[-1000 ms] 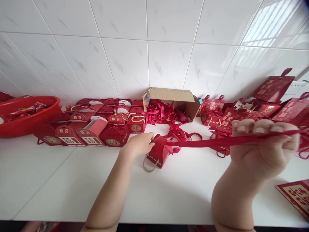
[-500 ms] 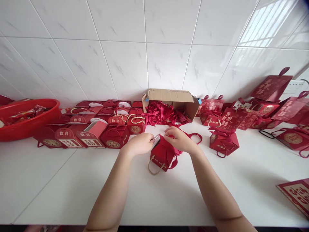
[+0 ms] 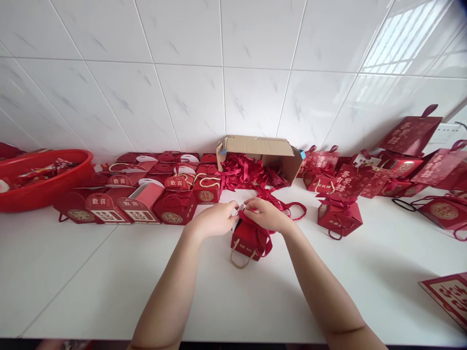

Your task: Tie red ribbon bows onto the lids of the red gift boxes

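Observation:
In the middle of the white table stands a small red gift box (image 3: 245, 241) with gold lettering and a twisted cord handle (image 3: 239, 262) hanging at its front. My left hand (image 3: 215, 219) pinches a pale flap at the box's upper left. On the other side, my right hand (image 3: 265, 214) has its fingers closed on the red top flap, close to the left fingertips. A red ribbon (image 3: 265, 247) hangs down the right side of the box. The fingertips partly cover the box's top, so its inside is mostly hidden.
Behind is a cardboard box (image 3: 257, 145) full of red ribbons (image 3: 242, 171). Rows of red gift boxes (image 3: 175, 206) stand left, beside a red basin (image 3: 78, 167) of wrapped items. Ribboned boxes (image 3: 341, 217) stand right; a flat red piece (image 3: 447, 296) lies near the right edge.
My hands have come closer together at the top of the gift box. The box has turned slightly and shifted a little to the right.

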The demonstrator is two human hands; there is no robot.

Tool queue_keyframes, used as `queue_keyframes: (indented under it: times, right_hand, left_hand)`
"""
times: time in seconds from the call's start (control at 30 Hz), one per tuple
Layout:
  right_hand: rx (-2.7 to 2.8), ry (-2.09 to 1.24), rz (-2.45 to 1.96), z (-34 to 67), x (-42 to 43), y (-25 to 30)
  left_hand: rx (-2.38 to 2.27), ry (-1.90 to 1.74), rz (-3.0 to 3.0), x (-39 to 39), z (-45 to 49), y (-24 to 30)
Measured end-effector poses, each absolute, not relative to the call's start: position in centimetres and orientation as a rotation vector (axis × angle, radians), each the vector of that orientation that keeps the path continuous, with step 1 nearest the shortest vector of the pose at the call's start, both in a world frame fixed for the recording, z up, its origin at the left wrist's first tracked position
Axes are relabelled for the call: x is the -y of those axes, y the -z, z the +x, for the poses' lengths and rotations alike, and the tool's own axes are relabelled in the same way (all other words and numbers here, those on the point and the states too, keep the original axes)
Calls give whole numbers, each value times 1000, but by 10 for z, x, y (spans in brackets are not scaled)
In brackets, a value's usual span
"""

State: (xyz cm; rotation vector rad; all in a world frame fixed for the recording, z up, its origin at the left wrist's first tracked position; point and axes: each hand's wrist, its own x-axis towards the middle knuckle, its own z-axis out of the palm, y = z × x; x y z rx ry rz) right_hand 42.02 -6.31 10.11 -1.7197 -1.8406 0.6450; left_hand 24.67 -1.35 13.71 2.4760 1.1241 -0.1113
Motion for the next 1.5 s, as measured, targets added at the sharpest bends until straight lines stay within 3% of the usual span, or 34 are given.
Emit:
queue_keyframes:
  times: [0.8, 1.13, 1.2, 1.37, 1.5]
  right_hand:
    - [1900, -625, -1642, 417, 61, -96]
    - [1896, -625, -1690, 415, 63, -100]
    - [1838, -589, -1756, 426, 68, -105]
    - [1740, -567, -1992, 468, 90, -122]
    - [1838, -775, -2091, 479, 101, -126]
  left_hand:
    - [-1069, 113, 2452, 19, 247, -139]
    - [-1093, -44, 2375, 8, 242, -140]
    - [-1073, -293, 2281, 6, 236, -146]
    - [-846, -1447, 1506, 2, 207, -166]
    - [-773, -1765, 1370, 1, 189, -173]
